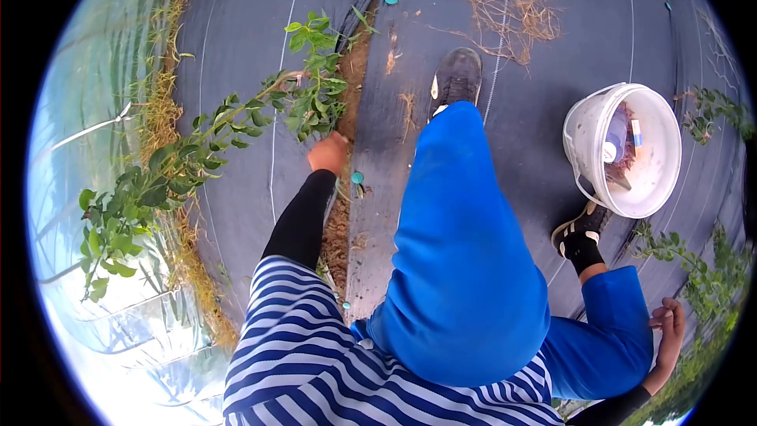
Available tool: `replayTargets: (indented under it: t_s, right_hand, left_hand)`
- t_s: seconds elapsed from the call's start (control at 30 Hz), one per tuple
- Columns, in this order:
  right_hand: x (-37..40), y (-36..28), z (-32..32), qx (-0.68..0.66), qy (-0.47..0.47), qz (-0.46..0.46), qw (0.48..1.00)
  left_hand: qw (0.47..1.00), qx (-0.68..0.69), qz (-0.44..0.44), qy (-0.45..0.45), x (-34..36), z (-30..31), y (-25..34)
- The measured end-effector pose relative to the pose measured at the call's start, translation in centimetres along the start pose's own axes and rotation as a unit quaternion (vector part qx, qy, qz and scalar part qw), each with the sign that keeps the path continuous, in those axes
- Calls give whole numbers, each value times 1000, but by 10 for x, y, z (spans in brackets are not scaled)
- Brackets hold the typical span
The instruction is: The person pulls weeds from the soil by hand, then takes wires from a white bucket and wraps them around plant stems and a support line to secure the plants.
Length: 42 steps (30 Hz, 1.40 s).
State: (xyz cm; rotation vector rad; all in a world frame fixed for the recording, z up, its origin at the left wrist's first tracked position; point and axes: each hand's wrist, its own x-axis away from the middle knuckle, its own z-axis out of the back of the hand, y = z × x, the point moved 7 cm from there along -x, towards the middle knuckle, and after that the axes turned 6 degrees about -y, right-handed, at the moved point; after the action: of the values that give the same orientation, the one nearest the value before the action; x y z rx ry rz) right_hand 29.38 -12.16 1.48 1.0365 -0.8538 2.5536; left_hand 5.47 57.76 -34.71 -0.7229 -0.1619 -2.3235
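My left hand (330, 153) reaches down to the strip of bare soil (337, 241), right by the lower leaves of a green leafy plant (315, 99). Its fingers look curled in, and what they hold, if anything, is hidden. A long leafy branch (185, 162) stretches from that plant toward the lower left. Off to the right, my right hand (670, 327) hangs beside my bent knee in blue trousers (623, 331). Its fingers are loosely bent and a little apart, with nothing in them.
A white bucket (658, 166) with dark contents and a small white-and-blue item stands by my foot at the right. Black ground sheet (528, 126) covers the floor. Dry roots (516, 24) lie ahead. More plants (710, 268) grow at right; clear plastic sheeting (87, 150) rises at left.
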Motion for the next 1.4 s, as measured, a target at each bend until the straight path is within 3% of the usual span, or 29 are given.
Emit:
replayTargets:
  t_s: [0.03, 0.1, 0.13, 0.2, 0.3, 0.37, 0.43, 0.57, 0.63, 0.8, 0.87, 0.9, 0.97, 1.07, 1.1, 1.17, 1.2, 1.27, 1.3, 1.37, 1.4]
  right_hand:
    - [1, -1, -1, -1, -3, 4, 1000]
    - [1, -3, -3, -3, -2, 7, 1000]
    - [3, -4, -6, -4, 1, 6, 1000]
    - [5, -4, -1, -1, 1, 6, 1000]
    - [10, 7, -1, -6, 0, -23, 1000]
    - [6, 1, -1, 11, 13, -13, 1000]
    - [4, -2, -5, 12, 8, -9, 1000]
    - [1, -5, -4, 12, -6, -11, 1000]
    - [2, -6, -5, 18, -8, -9, 1000]
    - [0, -4, -4, 21, -7, -10, 1000]
    - [0, -1, -3, 14, -11, -6, 1000]
    - [0, -1, -3, 13, -10, -7, 1000]
    - [-1, -3, -3, 19, -10, -1, 1000]
    - [-1, -5, -3, 17, -6, 3, 1000]
    - [0, -5, -2, 17, -6, 2, 1000]
    - [-1, -5, -3, 21, -8, -2, 1000]
    - [-1, -2, -2, 20, -8, -2, 1000]
    - [-2, 6, 0, 10, -13, 1, 1000]
    - [-2, 7, 0, 9, -13, 1, 1000]
    - [-2, 5, 0, 10, -12, 2, 1000]
    - [-4, 2, 0, 9, -11, 5, 1000]
  left_hand:
    - [1000, 1, -2, 2, -6, -5, 1]
    - [994, -13, 102, 44, -16, 0, -7]
    - [994, -12, 98, 43, -15, 3, -4]
    - [995, -3, 44, -85, -3, -4, 5]
    - [995, 48, 70, -48, -7, -18, -11]
    - [988, 75, 113, -76, -15, -27, -18]
    - [984, 158, 62, 51, -9, -21, -26]
    - [976, 207, 69, 7, 9, -19, -10]
    - [975, 182, 87, -93, 15, -27, -2]
    - [975, 121, 113, -146, -1, -66, -17]
    - [974, 95, 43, -202, -15, -102, -30]
    - [974, 94, 42, -202, -15, -101, -32]
    - [982, 14, -76, -173, -14, -97, -20]
    - [983, 14, -62, -172, -18, -102, -26]
    - [983, 14, -63, -173, -11, -81, -14]
    - [980, 72, 28, -185, 6, -19, 6]
    - [980, 71, 28, -185, 6, -24, 0]
    - [997, 3, -82, 0, 3, -10, 0]
    - [997, 2, -83, 1, 9, -4, 6]
    - [965, -102, -26, -240, 33, -23, 12]
    - [982, -25, 31, -184, 31, -20, 4]
